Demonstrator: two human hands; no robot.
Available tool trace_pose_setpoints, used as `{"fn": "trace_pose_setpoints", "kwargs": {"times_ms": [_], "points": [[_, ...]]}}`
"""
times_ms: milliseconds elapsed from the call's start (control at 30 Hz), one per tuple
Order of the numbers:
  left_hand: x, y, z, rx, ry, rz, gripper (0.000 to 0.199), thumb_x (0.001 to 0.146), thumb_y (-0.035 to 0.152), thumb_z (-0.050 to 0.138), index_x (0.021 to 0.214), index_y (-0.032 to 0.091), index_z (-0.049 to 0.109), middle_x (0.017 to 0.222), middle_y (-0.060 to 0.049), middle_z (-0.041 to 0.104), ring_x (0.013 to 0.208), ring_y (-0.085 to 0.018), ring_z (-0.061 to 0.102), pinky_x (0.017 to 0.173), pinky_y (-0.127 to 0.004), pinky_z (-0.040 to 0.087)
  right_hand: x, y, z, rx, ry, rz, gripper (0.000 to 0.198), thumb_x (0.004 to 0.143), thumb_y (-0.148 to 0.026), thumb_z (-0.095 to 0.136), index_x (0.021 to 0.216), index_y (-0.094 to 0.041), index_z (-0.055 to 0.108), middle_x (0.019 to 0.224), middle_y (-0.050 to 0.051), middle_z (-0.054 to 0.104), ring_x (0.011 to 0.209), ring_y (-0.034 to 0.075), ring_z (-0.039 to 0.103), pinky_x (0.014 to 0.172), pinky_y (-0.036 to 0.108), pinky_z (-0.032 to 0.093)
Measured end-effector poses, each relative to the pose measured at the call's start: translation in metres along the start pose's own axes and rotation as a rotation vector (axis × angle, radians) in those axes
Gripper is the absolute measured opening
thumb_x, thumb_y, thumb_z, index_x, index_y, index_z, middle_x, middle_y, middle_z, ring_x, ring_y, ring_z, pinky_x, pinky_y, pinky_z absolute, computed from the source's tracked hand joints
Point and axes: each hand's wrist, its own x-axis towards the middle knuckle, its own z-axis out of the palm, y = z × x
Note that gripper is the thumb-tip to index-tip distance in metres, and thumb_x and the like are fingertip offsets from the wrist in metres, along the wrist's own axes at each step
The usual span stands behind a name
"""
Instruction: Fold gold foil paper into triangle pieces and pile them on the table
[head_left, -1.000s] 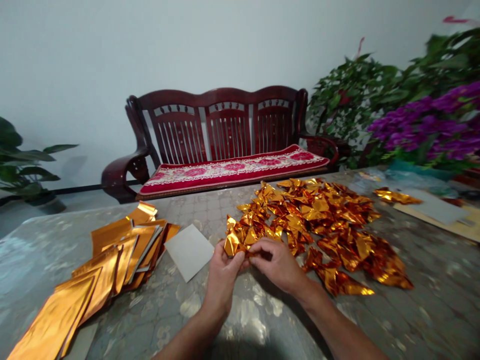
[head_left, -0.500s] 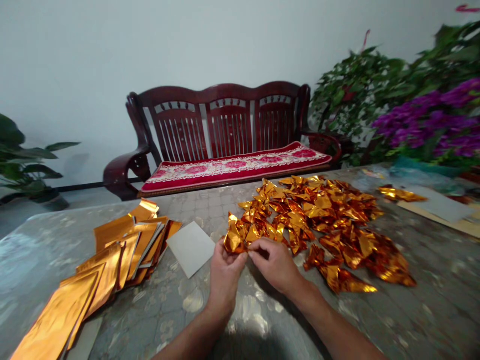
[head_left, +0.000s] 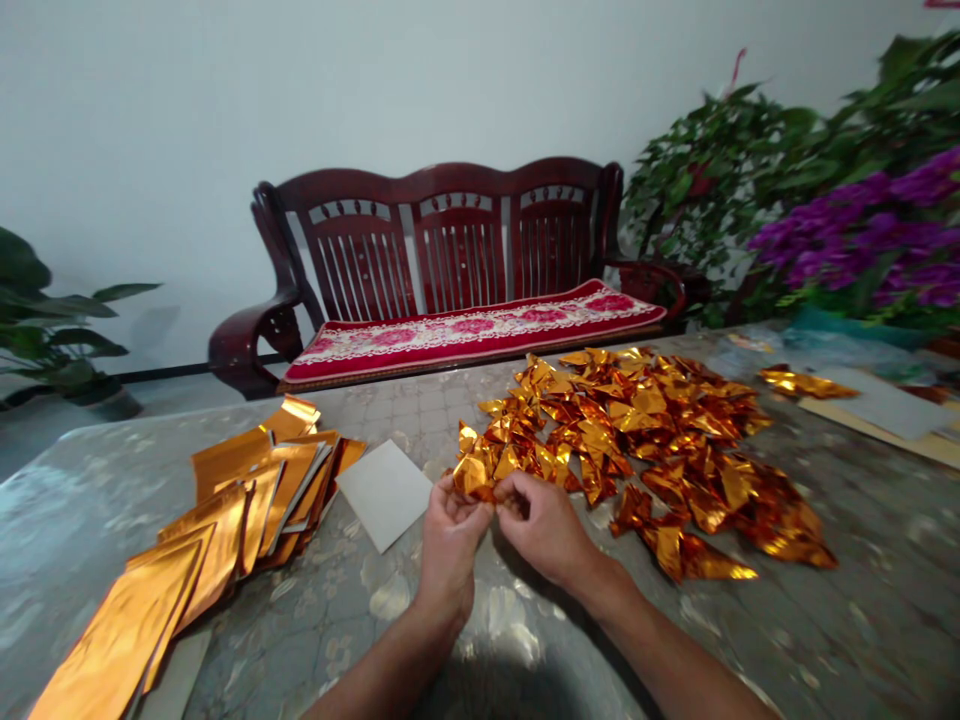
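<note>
Just above the table, a folded piece of gold foil paper (head_left: pixel 474 475) is pinched between my two hands. My left hand (head_left: pixel 453 535) has thumb and fingers closed on its left and lower edge. On the right side, my right hand (head_left: pixel 546 528) grips the lower corner with curled fingers. The fingers partly hide the paper's lower part. Right behind the hands spreads a heap of folded gold foil pieces (head_left: pixel 637 415). A pale square card (head_left: pixel 385 495) lies flat to the left, beside a fanned stack of gold foil sheets (head_left: pixel 225 525).
A patterned cover lies over the table (head_left: pixel 352 620). Papers (head_left: pixel 885 400) and clear plastic lie at its right end, near purple flowers (head_left: pixel 877 235). Beyond the table stands a dark wooden bench (head_left: pixel 450 240) with a red runner (head_left: pixel 480 330). Potted plants flank it.
The held foil paper has tipped lower between my fingers, and its upper point stands less tall. Both hands stay in nearly the same place, still pinching it.
</note>
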Motion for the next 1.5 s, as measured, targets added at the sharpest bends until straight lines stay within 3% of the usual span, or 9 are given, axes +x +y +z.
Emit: {"fn": "trace_pose_setpoints", "kwargs": {"times_ms": [267,733,867,967,1067,1133,1233,1333,1500], "points": [[0.002,0.003,-0.002,-0.005,-0.014,-0.008,0.057,0.061,0.014,0.078,0.112,0.019,0.051,0.098,-0.002,0.069,0.091,-0.016,0.068,0.085,-0.028,0.050,-0.001,-0.002,0.001,0.001,0.023,-0.031,0.011,0.075,-0.011,0.053,0.077,-0.019,0.061,0.066,-0.002,0.062,0.060,0.013,0.056,0.058,0.023,0.039],[0.004,0.002,-0.004,-0.001,-0.029,0.004,0.056,0.059,0.011,0.075,0.109,0.020,0.052,0.078,0.005,0.063,0.071,-0.011,0.062,0.068,-0.021,0.046,0.001,-0.007,-0.003,-0.038,-0.022,-0.018,0.019,0.073,-0.007,0.051,0.081,-0.018,0.063,0.068,-0.002,0.064,0.061,0.013,0.057,0.058,0.022,0.038],[0.003,0.005,-0.003,0.006,-0.030,-0.015,0.058,0.058,0.012,0.077,0.110,0.020,0.052,0.071,0.007,0.058,0.061,-0.008,0.056,0.057,-0.018,0.040,0.000,-0.006,-0.005,0.006,-0.054,0.001,0.021,0.073,-0.006,0.051,0.083,-0.018,0.064,0.068,-0.002,0.064,0.062,0.013,0.057,0.058,0.022,0.039],[0.003,0.011,-0.003,-0.011,-0.033,-0.046,0.060,0.057,0.014,0.080,0.110,0.020,0.051,0.064,0.010,0.052,0.051,-0.005,0.047,0.050,-0.016,0.033,0.001,-0.002,-0.008,0.177,-0.132,0.043,0.023,0.071,-0.007,0.050,0.087,-0.018,0.063,0.072,-0.001,0.064,0.064,0.013,0.058,0.059,0.022,0.042],[0.003,0.016,-0.003,-0.046,-0.063,-0.107,0.060,0.057,0.016,0.081,0.109,0.020,0.052,0.070,0.009,0.057,0.053,-0.004,0.046,0.049,-0.016,0.033,0.005,0.003,-0.014,0.486,-0.218,0.092,0.032,0.069,-0.008,0.048,0.097,-0.019,0.058,0.078,-0.001,0.065,0.069,0.013,0.062,0.063,0.023,0.047],[0.002,0.017,-0.002,-0.042,-0.115,-0.151,0.057,0.059,0.017,0.081,0.110,0.020,0.054,0.084,0.004,0.063,0.059,-0.005,0.050,0.053,-0.016,0.036,0.008,0.005,-0.018,0.561,-0.198,0.076,0.034,0.071,-0.009,0.048,0.102,-0.020,0.057,0.083,-0.001,0.066,0.074,0.014,0.063,0.066,0.024,0.049],[-0.001,0.015,0.000,0.000,-0.211,-0.182,0.052,0.063,0.017,0.079,0.110,0.020,0.057,0.099,-0.001,0.066,0.065,-0.006,0.054,0.056,-0.017,0.039,0.011,0.007,-0.022,0.484,-0.121,0.036,0.034,0.080,-0.015,0.052,0.113,-0.021,0.057,0.093,0.001,0.066,0.080,0.014,0.063,0.069,0.024,0.048],[-0.005,0.011,0.002,0.059,-0.263,-0.137,0.048,0.067,0.017,0.076,0.112,0.020,0.058,0.101,-0.003,0.067,0.066,-0.007,0.055,0.055,-0.018,0.037,0.013,0.007,-0.020,0.477,-0.086,0.080,0.039,0.082,-0.021,0.055,0.121,-0.020,0.054,0.092,0.001,0.063,0.072,0.013,0.060,0.063,0.024,0.047],[-0.008,0.011,0.006,0.153,-0.248,-0.056,0.044,0.068,0.016,0.071,0.110,0.019,0.059,0.101,-0.005,0.070,0.079,-0.014,0.064,0.066,-0.022,0.046,0.012,0.006,-0.015,0.431,-0.066,0.093,0.027,0.077,-0.021,0.057,0.103,-0.018,0.061,0.080,-0.001,0.061,0.067,0.014,0.056,0.060,0.024,0.045]]}}
